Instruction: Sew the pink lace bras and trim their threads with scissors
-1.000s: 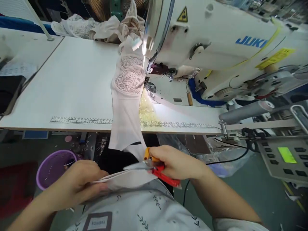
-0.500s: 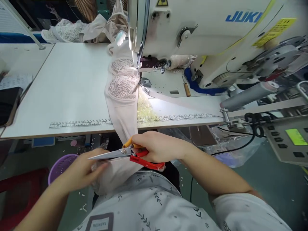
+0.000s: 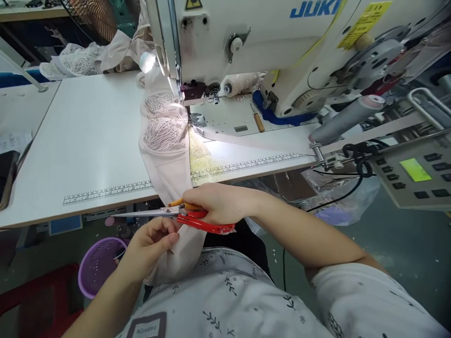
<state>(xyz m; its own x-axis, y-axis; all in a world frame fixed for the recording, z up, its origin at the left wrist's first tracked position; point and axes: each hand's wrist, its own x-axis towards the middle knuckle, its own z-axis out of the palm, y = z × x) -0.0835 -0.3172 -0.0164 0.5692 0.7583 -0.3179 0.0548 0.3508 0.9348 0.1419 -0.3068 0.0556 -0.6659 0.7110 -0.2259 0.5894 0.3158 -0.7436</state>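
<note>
- The right hand (image 3: 220, 204) is closed round the handles of the scissors (image 3: 181, 211), one red and one orange; the blades point left, just beyond the table's front edge, and look nearly together; whether they touch the cloth cannot be told
- The left hand (image 3: 151, 246) pinches the pale pink garment (image 3: 169, 136) between thumb and fingers, just below the blades; the other end of this piece lies on the table (image 3: 95, 141), lace part beside the needle area of the sewing machine (image 3: 275, 42), then runs over the front edge towards the lap
- A printed ruler (image 3: 105, 191) follows the table's front edge, the garment lying across it; a pale strip (image 3: 246, 140) reaches from the needle area towards the right end
- More garments (image 3: 81, 61) are heaped at the back edge; a phone (image 3: 7, 176) lies by the far left
- Below the front edge, towards the left, stand a purple basket (image 3: 84, 277) and a red stool (image 3: 59, 291)
</note>
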